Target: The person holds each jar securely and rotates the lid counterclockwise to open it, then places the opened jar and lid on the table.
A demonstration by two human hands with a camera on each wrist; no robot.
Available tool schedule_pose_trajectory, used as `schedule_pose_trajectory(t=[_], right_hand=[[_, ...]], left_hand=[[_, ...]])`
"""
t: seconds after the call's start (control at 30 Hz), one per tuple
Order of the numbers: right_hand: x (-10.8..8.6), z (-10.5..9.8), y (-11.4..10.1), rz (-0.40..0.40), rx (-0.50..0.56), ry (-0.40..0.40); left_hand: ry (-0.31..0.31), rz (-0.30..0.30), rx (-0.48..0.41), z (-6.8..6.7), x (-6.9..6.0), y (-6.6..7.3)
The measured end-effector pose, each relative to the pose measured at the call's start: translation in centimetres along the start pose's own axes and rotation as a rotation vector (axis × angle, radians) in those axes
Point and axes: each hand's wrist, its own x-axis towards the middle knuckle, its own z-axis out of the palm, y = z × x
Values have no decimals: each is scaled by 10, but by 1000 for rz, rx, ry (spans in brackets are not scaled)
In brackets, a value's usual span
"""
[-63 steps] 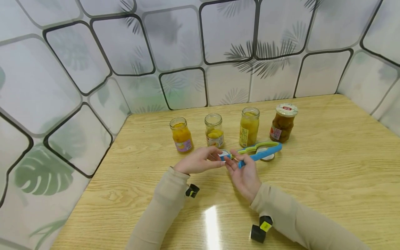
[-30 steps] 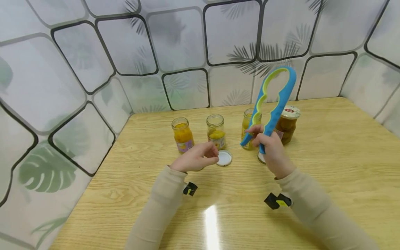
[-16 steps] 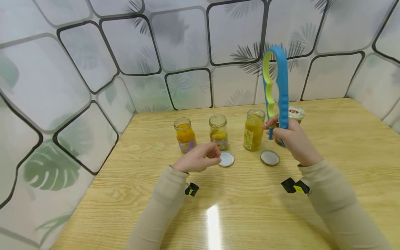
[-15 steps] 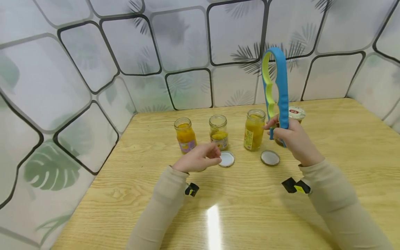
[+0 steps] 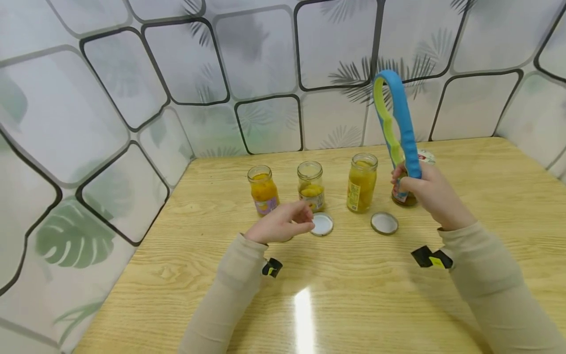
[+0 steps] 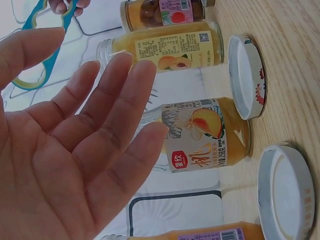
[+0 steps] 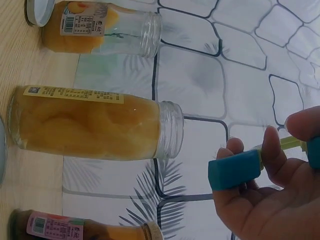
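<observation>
My right hand (image 5: 431, 194) grips a jar opener (image 5: 406, 123), blue outside with a scalloped green inner edge. Its loop points up, above the table. Behind that hand, partly hidden, stands a dark jar (image 5: 403, 198) with its lid (image 5: 427, 156) on. My left hand (image 5: 280, 223) holds nothing; in the left wrist view its fingers (image 6: 117, 107) are spread and slightly bent. Nearest to it are a peach jar (image 5: 312, 196) without a lid and a white lid (image 5: 323, 224) lying inside up. Another lid, mostly hidden, lies under the left hand.
Left of the peach jar is an open jar (image 5: 264, 192) of orange fruit. A taller open jar (image 5: 361, 187) of yellow fruit stands right of it. A lid (image 5: 384, 223) lies before the tall jar. Behind the wooden table (image 5: 185, 275) rises a patterned wall.
Earlier both hands were together at the white lid with the opener low. The lid now lies on the table. My right hand has moved right and raised the opener; my left has stayed nearly still.
</observation>
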Motion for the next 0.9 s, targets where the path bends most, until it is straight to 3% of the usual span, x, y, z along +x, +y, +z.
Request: schedule_pose_trajectory(t=[0.3,0.5,0.73,0.9], right_hand=[[-9,-20,13,33,-155,56],[-10,-42,19,82,-199,123],[-8,-67,28,165,-195,221],[-9,-83,35,160,-160,293]], left_hand=[[4,5,2,0,0,3],[6,11,11,-1,-1,2],[12,6,27,-2,-2,2],[4,12,9,-2,-2,2]])
